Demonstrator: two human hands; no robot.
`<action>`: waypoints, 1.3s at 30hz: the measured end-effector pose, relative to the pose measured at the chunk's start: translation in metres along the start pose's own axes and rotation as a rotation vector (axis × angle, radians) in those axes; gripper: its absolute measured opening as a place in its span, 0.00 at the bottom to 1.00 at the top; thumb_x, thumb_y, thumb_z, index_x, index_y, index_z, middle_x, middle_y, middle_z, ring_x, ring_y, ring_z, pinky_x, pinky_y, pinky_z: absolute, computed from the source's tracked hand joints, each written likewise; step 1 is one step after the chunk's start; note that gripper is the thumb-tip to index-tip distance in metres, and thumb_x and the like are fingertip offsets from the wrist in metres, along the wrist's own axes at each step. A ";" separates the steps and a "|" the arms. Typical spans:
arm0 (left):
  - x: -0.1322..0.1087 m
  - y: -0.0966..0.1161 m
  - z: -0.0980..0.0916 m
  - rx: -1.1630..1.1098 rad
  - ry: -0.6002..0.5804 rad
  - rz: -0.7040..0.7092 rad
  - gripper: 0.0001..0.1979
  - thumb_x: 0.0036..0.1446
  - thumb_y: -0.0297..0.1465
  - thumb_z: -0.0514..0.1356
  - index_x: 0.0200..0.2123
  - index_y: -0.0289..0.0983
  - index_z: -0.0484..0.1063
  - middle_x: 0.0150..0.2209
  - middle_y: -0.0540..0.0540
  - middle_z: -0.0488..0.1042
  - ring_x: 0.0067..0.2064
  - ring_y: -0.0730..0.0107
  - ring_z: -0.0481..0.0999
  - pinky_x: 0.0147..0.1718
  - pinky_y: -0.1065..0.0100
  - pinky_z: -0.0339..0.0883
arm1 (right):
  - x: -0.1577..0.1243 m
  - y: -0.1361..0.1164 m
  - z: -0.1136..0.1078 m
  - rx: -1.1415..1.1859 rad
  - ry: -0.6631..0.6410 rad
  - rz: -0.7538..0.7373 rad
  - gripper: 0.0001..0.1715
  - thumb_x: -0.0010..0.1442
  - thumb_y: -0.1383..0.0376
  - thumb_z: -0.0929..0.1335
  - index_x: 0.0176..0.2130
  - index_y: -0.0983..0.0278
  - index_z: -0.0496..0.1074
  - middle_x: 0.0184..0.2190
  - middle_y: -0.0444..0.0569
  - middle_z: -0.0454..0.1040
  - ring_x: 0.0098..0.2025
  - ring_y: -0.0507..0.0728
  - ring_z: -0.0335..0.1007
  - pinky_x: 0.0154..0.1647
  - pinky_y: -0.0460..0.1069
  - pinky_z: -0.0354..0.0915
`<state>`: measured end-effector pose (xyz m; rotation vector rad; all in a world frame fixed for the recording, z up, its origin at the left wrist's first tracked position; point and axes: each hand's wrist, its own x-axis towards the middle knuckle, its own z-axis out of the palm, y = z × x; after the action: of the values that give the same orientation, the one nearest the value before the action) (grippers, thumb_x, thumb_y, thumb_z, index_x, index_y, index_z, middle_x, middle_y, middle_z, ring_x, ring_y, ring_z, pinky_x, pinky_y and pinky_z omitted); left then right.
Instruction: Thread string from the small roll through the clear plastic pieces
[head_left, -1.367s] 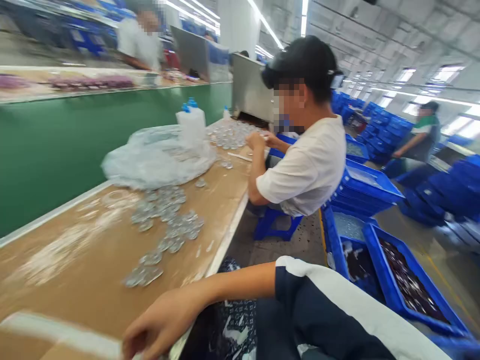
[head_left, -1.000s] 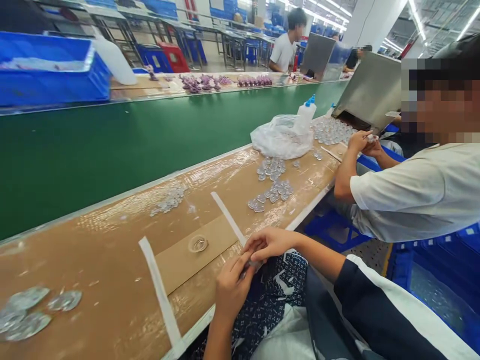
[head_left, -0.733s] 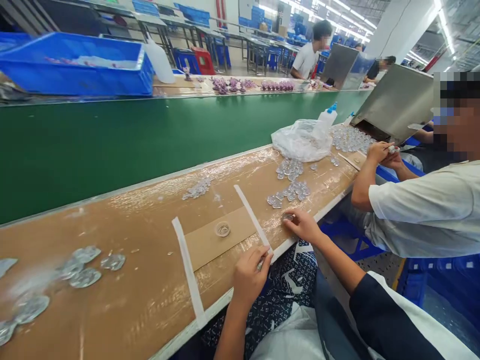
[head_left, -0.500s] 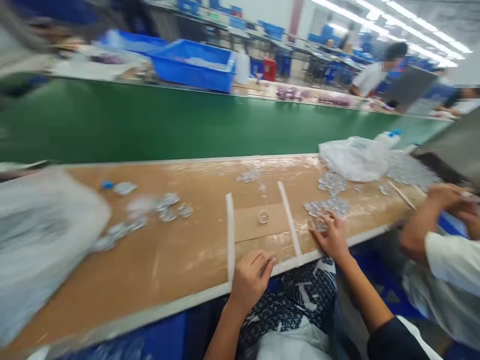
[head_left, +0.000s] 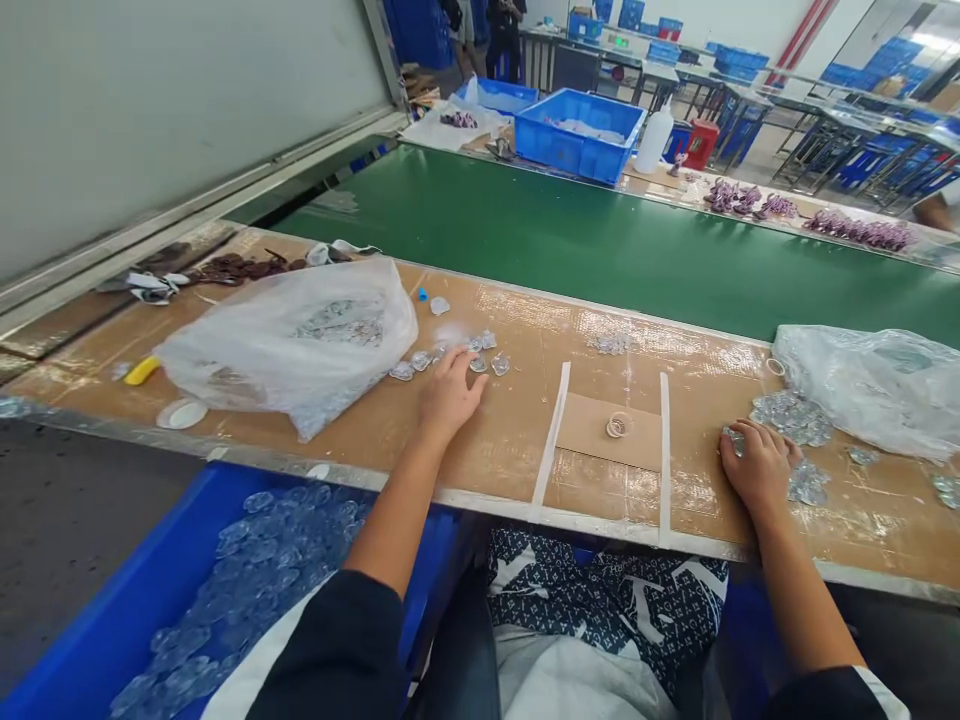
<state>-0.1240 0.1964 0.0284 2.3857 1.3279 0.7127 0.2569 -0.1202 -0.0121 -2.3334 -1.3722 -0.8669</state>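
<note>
My left hand [head_left: 450,395] reaches over the left part of the cardboard-covered table, its thumb apart from its fingers. Its fingertips are beside a few clear plastic pieces [head_left: 499,364], and nothing shows in its grasp. On the right, my right hand [head_left: 763,468] rests with curled fingers at a pile of clear pieces [head_left: 791,415]. One clear plastic piece [head_left: 735,440] shows between its thumb and forefinger. Between the hands, a small clear ring-shaped part [head_left: 619,426] lies on a cardboard rectangle [head_left: 585,430] between two white tape strips [head_left: 553,440].
A filled plastic bag [head_left: 300,330] lies on the left, another bag [head_left: 885,385] on the right. Behind the table runs a green conveyor belt [head_left: 525,240]. A blue bin [head_left: 180,540] of clear pieces stands below the table's left edge. A blue tray [head_left: 570,140] sits across the belt.
The view has swung left. My left hand has gone from the table's front edge out to the left-hand pieces. My right hand stays at the right pile, its fingers now curled around a piece.
</note>
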 end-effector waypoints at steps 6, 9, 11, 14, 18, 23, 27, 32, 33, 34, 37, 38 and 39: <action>0.005 0.000 0.006 0.053 -0.117 -0.034 0.07 0.55 0.30 0.60 0.38 0.36 0.68 0.41 0.41 0.73 0.46 0.56 0.72 0.49 0.59 0.64 | 0.000 -0.023 -0.024 0.135 0.063 0.045 0.20 0.63 0.53 0.63 0.38 0.66 0.74 0.49 0.58 0.72 0.49 0.64 0.69 0.53 0.59 0.58; -0.014 0.003 0.009 -0.017 -0.090 -0.079 0.12 0.55 0.32 0.62 0.42 0.36 0.68 0.41 0.42 0.74 0.43 0.59 0.73 0.45 0.62 0.67 | 0.008 -0.058 -0.040 0.425 -0.019 0.041 0.18 0.64 0.55 0.63 0.41 0.66 0.73 0.43 0.57 0.74 0.45 0.61 0.71 0.47 0.55 0.66; -0.026 0.009 0.013 -0.051 -0.070 -0.060 0.13 0.55 0.33 0.62 0.43 0.36 0.69 0.42 0.43 0.74 0.43 0.59 0.73 0.45 0.62 0.67 | 0.017 -0.081 -0.045 0.590 -0.081 0.058 0.16 0.65 0.56 0.63 0.42 0.65 0.73 0.42 0.55 0.74 0.43 0.59 0.72 0.42 0.53 0.69; -0.042 0.020 0.017 -0.034 -0.033 0.050 0.12 0.55 0.30 0.61 0.44 0.35 0.71 0.46 0.42 0.75 0.49 0.56 0.72 0.51 0.58 0.65 | 0.026 -0.107 -0.046 0.741 -0.060 0.072 0.12 0.65 0.60 0.65 0.42 0.65 0.73 0.41 0.54 0.74 0.41 0.57 0.72 0.38 0.51 0.70; -0.087 0.010 -0.003 -0.022 0.165 0.127 0.20 0.58 0.32 0.59 0.54 0.37 0.69 0.56 0.41 0.69 0.56 0.57 0.68 0.57 0.57 0.62 | 0.013 -0.128 -0.051 0.758 0.058 0.019 0.06 0.64 0.66 0.66 0.40 0.65 0.73 0.39 0.52 0.73 0.41 0.56 0.72 0.39 0.50 0.69; -0.205 -0.081 -0.043 0.136 0.423 -0.383 0.12 0.59 0.36 0.55 0.37 0.35 0.76 0.43 0.40 0.75 0.49 0.59 0.73 0.56 0.59 0.65 | -0.021 -0.154 -0.071 0.882 0.062 -0.234 0.09 0.60 0.75 0.68 0.41 0.65 0.72 0.36 0.50 0.72 0.37 0.54 0.71 0.38 0.48 0.68; -0.282 -0.161 -0.059 0.200 0.148 -1.068 0.29 0.54 0.38 0.61 0.57 0.32 0.68 0.61 0.31 0.61 0.63 0.43 0.60 0.61 0.46 0.56 | -0.030 -0.211 -0.081 1.199 -0.270 -0.499 0.13 0.61 0.76 0.66 0.45 0.64 0.70 0.36 0.50 0.72 0.37 0.53 0.71 0.37 0.47 0.68; -0.314 -0.193 -0.045 0.068 0.071 -1.538 0.41 0.55 0.51 0.57 0.66 0.36 0.55 0.69 0.31 0.40 0.65 0.29 0.51 0.57 0.35 0.54 | -0.049 -0.343 -0.072 1.399 -0.836 -0.714 0.10 0.66 0.69 0.64 0.46 0.63 0.72 0.44 0.52 0.72 0.47 0.53 0.71 0.50 0.48 0.69; -0.316 -0.192 -0.038 0.049 0.070 -1.538 0.40 0.56 0.51 0.56 0.66 0.35 0.55 0.69 0.32 0.39 0.65 0.30 0.51 0.58 0.36 0.54 | -0.054 -0.372 -0.063 1.334 -0.930 -0.756 0.11 0.65 0.67 0.65 0.46 0.64 0.72 0.47 0.54 0.71 0.51 0.55 0.70 0.54 0.49 0.68; -0.318 -0.190 -0.030 0.040 0.075 -1.521 0.41 0.56 0.51 0.55 0.66 0.35 0.54 0.69 0.33 0.39 0.65 0.32 0.51 0.59 0.38 0.53 | -0.059 -0.401 -0.053 1.199 -1.025 -0.769 0.13 0.64 0.67 0.66 0.48 0.65 0.72 0.51 0.55 0.70 0.55 0.56 0.67 0.59 0.50 0.64; -0.321 -0.178 -0.008 -0.007 0.075 -1.427 0.40 0.59 0.51 0.52 0.68 0.37 0.49 0.67 0.36 0.49 0.66 0.38 0.52 0.61 0.42 0.52 | -0.066 -0.473 -0.014 0.903 -1.178 -0.734 0.23 0.64 0.65 0.66 0.57 0.69 0.68 0.60 0.60 0.61 0.63 0.59 0.58 0.66 0.53 0.56; -0.321 -0.174 -0.002 -0.032 0.063 -1.382 0.39 0.59 0.50 0.52 0.68 0.38 0.49 0.66 0.36 0.52 0.66 0.40 0.53 0.62 0.43 0.52 | -0.065 -0.490 0.000 0.845 -1.201 -0.713 0.25 0.65 0.64 0.65 0.59 0.69 0.66 0.61 0.60 0.61 0.64 0.60 0.57 0.66 0.54 0.55; -0.322 -0.170 0.002 -0.062 0.042 -1.335 0.38 0.59 0.49 0.53 0.67 0.37 0.50 0.65 0.36 0.55 0.66 0.41 0.53 0.62 0.45 0.52 | -0.064 -0.504 0.013 0.794 -1.221 -0.692 0.27 0.65 0.64 0.65 0.61 0.70 0.64 0.60 0.61 0.62 0.64 0.61 0.56 0.67 0.56 0.53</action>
<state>-0.3840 0.0087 -0.1441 0.9535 2.3351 0.3379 -0.1974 0.0948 -0.0860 -1.6132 -2.3649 1.0999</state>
